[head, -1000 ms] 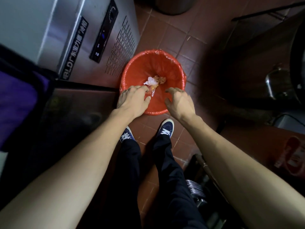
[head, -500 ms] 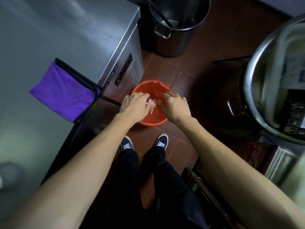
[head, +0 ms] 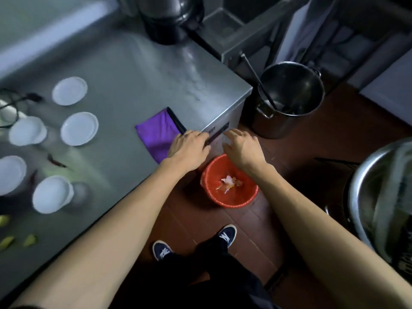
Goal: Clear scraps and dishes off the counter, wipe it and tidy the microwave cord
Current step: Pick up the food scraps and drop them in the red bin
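A red bin (head: 230, 198) stands on the floor by the steel counter (head: 124, 76), with pale and orange scraps (head: 229, 182) in its bottom. My left hand (head: 189, 148) hovers over the counter's front corner, beside a purple cloth (head: 156, 133) that lies at the edge; its fingers are relaxed and hold nothing. My right hand (head: 242, 146) is raised above the bin's far rim, fingers loose and empty. Several white dishes (head: 79, 128) sit on the counter's left part, with dark chilli scraps (head: 55, 161) and yellow-green bits (head: 29, 240) between them. A black cord (head: 17, 101) lies at the far left.
A tall steel pot (head: 289, 99) with a ladle stands on the tiled floor right of the counter. A dark kettle-like vessel (head: 171, 16) sits at the counter's back. A large steel basin (head: 383, 192) fills the right edge. My shoes (head: 226, 236) are in front of the bin.
Both hands have lifted out of the red bin, leaving the scraps inside. My view has risen, so the counter top with dishes and cloth now shows.
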Demonstrator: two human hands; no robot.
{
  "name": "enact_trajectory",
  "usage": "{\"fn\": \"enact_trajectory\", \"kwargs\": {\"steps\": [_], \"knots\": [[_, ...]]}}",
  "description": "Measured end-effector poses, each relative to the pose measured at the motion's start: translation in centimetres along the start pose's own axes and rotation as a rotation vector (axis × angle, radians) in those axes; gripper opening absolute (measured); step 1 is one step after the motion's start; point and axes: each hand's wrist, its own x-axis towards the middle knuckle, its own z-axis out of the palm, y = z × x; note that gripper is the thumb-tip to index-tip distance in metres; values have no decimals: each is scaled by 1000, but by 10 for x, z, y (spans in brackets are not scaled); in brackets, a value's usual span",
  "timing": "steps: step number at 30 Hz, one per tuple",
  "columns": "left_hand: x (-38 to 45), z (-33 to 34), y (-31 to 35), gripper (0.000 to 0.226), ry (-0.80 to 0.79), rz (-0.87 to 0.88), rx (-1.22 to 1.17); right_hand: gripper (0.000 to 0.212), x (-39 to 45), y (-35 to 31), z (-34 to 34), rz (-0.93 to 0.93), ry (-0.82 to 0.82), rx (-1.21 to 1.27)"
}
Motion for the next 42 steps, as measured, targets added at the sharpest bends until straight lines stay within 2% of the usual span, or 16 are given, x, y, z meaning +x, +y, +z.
{"fn": "enact_trajectory", "kwargs": {"steps": [11,19,27,33,42], "knots": [[-116,-42,-116,39,138,-271,-40,41,1,-160,5,-296,-21,-5],[-245,-53,-203,42,225,-455,-125,42,-51,-287,34,-449,-19,-34],[-373,-56,-273,39,320,-589,-90,42,-101,-406,71,-603,-43,-64],[-436,-42,-314,28,348,-711,-132,41,-122,-468,104,-692,-104,-59],[-468,-15,-371,40,329,-856,-226,41,-104,-528,156,-789,-233,-75]]}}
